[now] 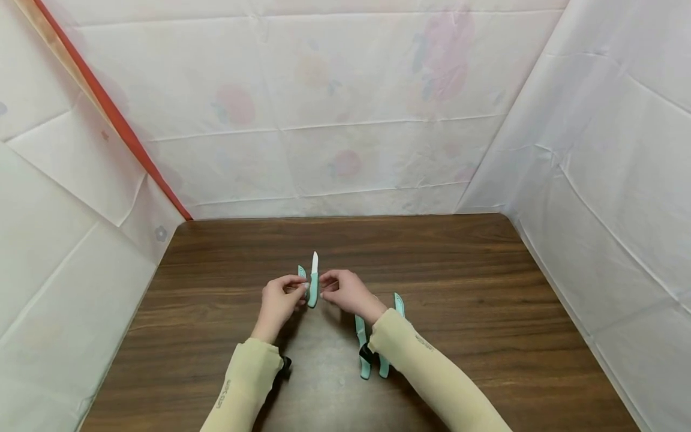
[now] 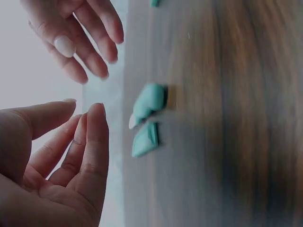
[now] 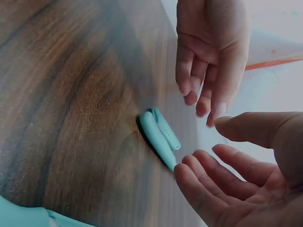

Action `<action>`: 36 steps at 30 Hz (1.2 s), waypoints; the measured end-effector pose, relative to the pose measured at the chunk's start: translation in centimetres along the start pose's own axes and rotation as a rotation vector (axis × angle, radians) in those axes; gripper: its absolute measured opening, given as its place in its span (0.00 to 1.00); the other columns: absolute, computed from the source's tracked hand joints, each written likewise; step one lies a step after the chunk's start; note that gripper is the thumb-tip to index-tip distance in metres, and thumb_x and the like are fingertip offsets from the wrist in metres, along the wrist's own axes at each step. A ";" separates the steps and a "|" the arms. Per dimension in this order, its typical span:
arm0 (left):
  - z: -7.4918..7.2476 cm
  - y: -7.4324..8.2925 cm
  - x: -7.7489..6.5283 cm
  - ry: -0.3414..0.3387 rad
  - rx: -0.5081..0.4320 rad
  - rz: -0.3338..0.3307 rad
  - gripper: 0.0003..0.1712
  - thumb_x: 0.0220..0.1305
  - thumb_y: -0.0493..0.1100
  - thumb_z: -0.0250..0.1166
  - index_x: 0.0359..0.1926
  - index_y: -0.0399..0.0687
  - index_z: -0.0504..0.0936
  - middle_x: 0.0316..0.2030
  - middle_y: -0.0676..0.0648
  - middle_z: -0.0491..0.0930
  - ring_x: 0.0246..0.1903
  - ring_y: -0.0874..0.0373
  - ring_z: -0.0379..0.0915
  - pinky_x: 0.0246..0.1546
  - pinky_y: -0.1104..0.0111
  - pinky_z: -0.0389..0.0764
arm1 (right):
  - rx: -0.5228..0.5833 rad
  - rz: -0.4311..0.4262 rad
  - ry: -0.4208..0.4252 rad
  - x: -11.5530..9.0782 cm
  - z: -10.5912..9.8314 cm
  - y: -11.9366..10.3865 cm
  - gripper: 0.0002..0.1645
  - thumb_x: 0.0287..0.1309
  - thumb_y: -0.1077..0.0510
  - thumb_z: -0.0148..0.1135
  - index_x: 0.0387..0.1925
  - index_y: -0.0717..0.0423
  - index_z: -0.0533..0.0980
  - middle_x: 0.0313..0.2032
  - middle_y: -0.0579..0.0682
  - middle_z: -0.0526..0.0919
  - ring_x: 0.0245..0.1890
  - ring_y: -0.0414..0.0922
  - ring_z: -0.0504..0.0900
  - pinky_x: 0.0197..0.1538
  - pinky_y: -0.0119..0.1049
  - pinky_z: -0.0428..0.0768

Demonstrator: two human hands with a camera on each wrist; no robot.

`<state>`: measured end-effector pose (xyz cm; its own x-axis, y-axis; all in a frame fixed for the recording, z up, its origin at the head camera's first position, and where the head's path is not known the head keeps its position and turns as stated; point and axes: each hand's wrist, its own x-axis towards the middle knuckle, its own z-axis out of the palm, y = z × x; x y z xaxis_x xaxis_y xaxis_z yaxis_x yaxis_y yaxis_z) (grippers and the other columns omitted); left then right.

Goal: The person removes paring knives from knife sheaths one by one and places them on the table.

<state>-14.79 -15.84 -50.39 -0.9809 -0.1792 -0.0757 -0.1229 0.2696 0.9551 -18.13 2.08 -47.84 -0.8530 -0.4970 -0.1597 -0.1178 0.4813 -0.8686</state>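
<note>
A small knife (image 1: 313, 291) with a mint-green handle and a bare white blade lies on the table, its blade pointing away from me. Just left of it is a mint-green sheath (image 1: 302, 272), partly hidden by my left fingers in the head view. My left hand (image 1: 278, 301) hovers by the sheath and handle, fingers loosely bent and thumb near the fingertips, nothing between them. On the knife's other side, my right hand (image 1: 349, 292) has relaxed fingers and holds nothing. The right wrist view shows the handle (image 3: 158, 139) and sheath (image 3: 168, 132) side by side below both hands.
Two more mint-green knives (image 1: 361, 339) (image 1: 384, 366) lie to the right, partly covered by my right wrist and sleeve. White patterned sheets (image 1: 345, 102) hang around the back and sides of the dark wooden table (image 1: 459, 258).
</note>
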 end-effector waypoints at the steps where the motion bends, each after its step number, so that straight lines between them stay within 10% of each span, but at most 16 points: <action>1: 0.1 0.1 -0.1 -0.003 0.011 0.003 0.11 0.61 0.36 0.66 0.43 0.34 0.84 0.31 0.40 0.83 0.28 0.47 0.80 0.29 0.57 0.84 | -0.003 -0.001 -0.007 -0.2 0.0 -0.1 0.21 0.61 0.63 0.62 0.56 0.61 0.75 0.50 0.52 0.79 0.47 0.45 0.79 0.45 0.35 0.80; 10: 0.9 0.7 -1.4 0.003 0.148 0.111 0.08 0.62 0.40 0.66 0.40 0.41 0.86 0.30 0.47 0.83 0.28 0.56 0.78 0.28 0.68 0.80 | -0.097 -0.048 -0.013 -3.0 -0.4 -0.5 0.27 0.63 0.54 0.62 0.62 0.57 0.70 0.56 0.54 0.76 0.54 0.49 0.76 0.53 0.41 0.76; 36: 3.0 0.1 -3.4 -0.186 0.438 0.406 0.19 0.66 0.45 0.63 0.54 0.39 0.81 0.54 0.42 0.78 0.57 0.49 0.71 0.57 0.53 0.71 | -0.582 -0.255 0.013 -11.3 0.5 2.2 0.32 0.61 0.51 0.63 0.64 0.59 0.69 0.67 0.55 0.64 0.66 0.49 0.63 0.60 0.44 0.71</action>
<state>-11.88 -12.37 -50.86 -0.9675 0.1756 0.1822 0.2529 0.6520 0.7148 -8.49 8.34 -48.19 -0.7674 -0.6406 0.0272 -0.5720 0.6648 -0.4804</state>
